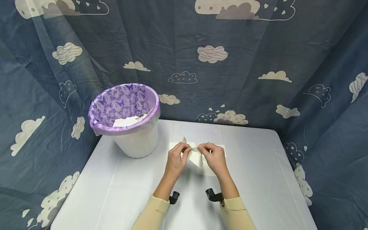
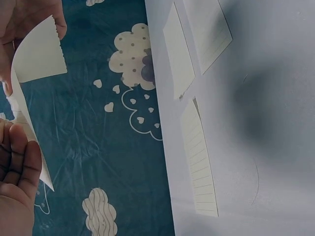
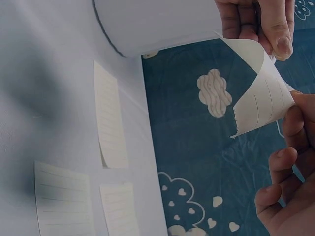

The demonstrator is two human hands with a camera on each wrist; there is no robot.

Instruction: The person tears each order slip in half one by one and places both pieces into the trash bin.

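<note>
Both hands hold one piece of lined paper above the middle of the table. My left hand pinches its upper edge between thumb and fingers. Close beside it, my right hand pinches the same edge. In the right wrist view the paper curls and twists between the hands, with a ragged torn edge at one end. Beneath them on the table lie several flat lined paper pieces, among them a larger one and a narrow strip.
A white bin with a purple butterfly-print liner stands at the back left of the table. White paper scraps lie inside it. A dark blue cloud-patterned curtain hangs behind and along both sides.
</note>
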